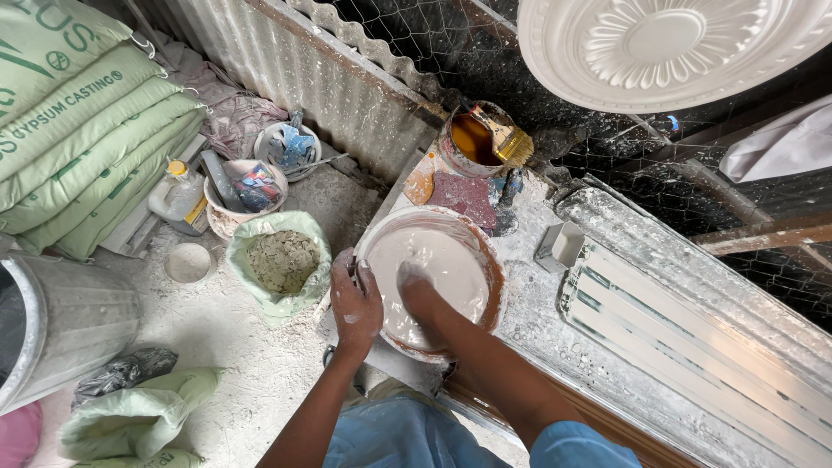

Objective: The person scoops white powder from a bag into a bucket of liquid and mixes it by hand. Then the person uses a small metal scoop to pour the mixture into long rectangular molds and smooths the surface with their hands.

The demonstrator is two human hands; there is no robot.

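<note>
Far left, stacked green sacks [82, 121] and a metal bin [74, 325] crowd the dusty floor [225, 338]; an open sack of grey-green powder [282, 260] stands just beside the bench's left edge. The left hand [355, 303] grips the rim of the basin [494, 286] of white plaster. The right hand [416, 290] is sunk in the mix, its grip hidden. The long white mould [685, 338] fills the bench [529, 312] to the right.

Round basin [482, 251] on bench, full of white plaster.
</note>
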